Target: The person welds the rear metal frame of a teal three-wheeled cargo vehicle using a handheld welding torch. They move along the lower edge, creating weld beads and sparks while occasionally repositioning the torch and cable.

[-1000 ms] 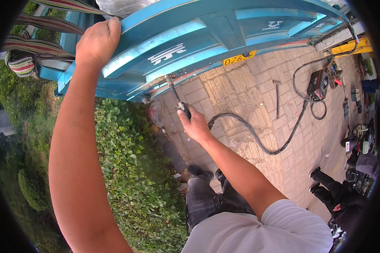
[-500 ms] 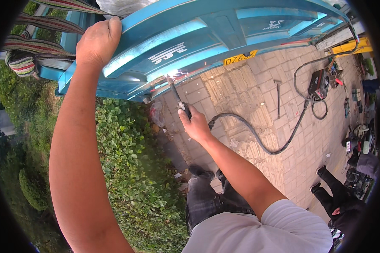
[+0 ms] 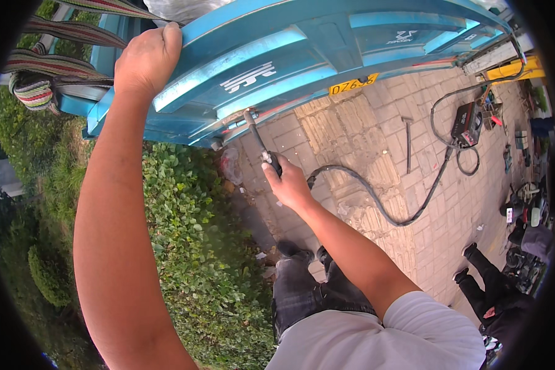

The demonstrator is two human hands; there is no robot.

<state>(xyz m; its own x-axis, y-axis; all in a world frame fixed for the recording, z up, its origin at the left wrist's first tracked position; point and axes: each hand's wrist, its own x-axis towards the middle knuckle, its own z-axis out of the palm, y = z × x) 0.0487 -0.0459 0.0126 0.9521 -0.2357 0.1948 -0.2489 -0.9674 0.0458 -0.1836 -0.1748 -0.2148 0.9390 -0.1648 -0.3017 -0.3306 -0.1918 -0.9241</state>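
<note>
My left hand is closed over the top edge of a blue metal tailgate, beside several striped straps; its fingertips are hidden behind the edge. My right hand is wrapped round the black handle of a welding torch. The torch's nozzle points up at the tailgate's lower edge, close to a reddish, worn strip. Whether the nozzle touches the metal I cannot tell. No arc or sparks show at its end. From the handle a thick black cable runs right across the paving.
A dark welding machine stands on the paving at right, near a long-handled hammer. Tools and parts lie beyond. A leafy hedge borders the left side. A yellow plate hangs under the tailgate. Another person in black is at lower right.
The bright arc and sparks at the torch's nozzle have gone out. Both hands keep their grip; the whole view has shifted slightly.
</note>
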